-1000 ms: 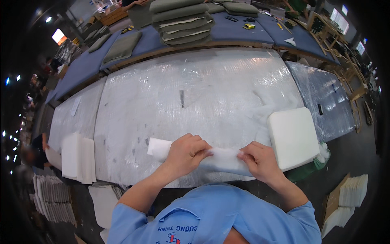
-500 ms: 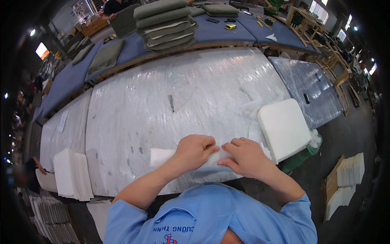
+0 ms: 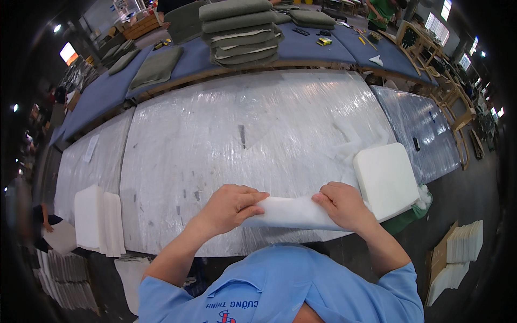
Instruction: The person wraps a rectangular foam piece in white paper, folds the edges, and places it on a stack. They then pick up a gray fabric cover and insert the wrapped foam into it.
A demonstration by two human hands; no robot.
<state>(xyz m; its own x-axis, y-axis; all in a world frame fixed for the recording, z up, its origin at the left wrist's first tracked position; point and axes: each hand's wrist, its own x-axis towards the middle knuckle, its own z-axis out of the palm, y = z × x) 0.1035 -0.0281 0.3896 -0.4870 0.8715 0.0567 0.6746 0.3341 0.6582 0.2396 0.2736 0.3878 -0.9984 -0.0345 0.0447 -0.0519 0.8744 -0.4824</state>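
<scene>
A soft white strip of wadding (image 3: 293,213) stretches between my hands, close to the table's near edge. My left hand (image 3: 231,207) pinches its left end, the thumb below the fingers. Its right end is gripped by my right hand (image 3: 343,204), thumb toward the middle. Whether the wadding wraps around something firmer inside, I cannot tell. Just right of my right hand lies a white foam seat cushion (image 3: 386,177) with rounded corners. Loose fluffy wadding (image 3: 350,137) spreads on the table behind it.
A plastic-wrapped table (image 3: 183,145) lies under my hands. Behind it, a blue-topped bench (image 3: 307,49) bears stacked grey-green cushions (image 3: 239,32). White pads (image 3: 97,220) stand at the left, near another person's hand (image 3: 48,225). More white sheets (image 3: 463,242) are stacked lower right.
My hands have moved apart from close together, drawing the white wadding out between them. The view has shifted slightly. At the far left, another person's hand has moved down with a pale pad.
</scene>
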